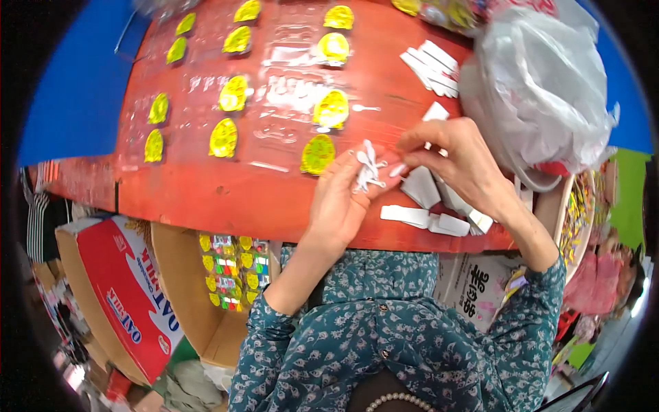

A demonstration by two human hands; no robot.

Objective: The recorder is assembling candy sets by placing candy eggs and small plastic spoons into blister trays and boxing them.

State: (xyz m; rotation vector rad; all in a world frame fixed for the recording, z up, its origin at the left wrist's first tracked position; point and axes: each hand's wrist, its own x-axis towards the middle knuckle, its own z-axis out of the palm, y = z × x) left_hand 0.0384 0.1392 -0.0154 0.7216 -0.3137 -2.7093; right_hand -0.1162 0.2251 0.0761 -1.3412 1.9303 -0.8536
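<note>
My left hand (340, 199) is turned palm up, holding a small pile of white plastic pieces (369, 170) that look like tiny spoons. My right hand (463, 161) is beside its fingertips, thumb and forefinger drawn together in a pinch; what they hold, if anything, is too small to make out. A single white spoon (366, 108) lies on the red table (261, 196) beyond my hands. Clear moulded plastic trays (278, 127) stand in rows to the left, with shiny yellow rounded pieces (318, 154) set in them.
Stacks of white cards (420, 187) lie under and around my right hand, with more white strips (432, 67) farther back. A bulging white plastic bag (539, 89) stands at the right. Below the table's left front edge, a cardboard box (180, 275) holds filled colourful packs (233, 271).
</note>
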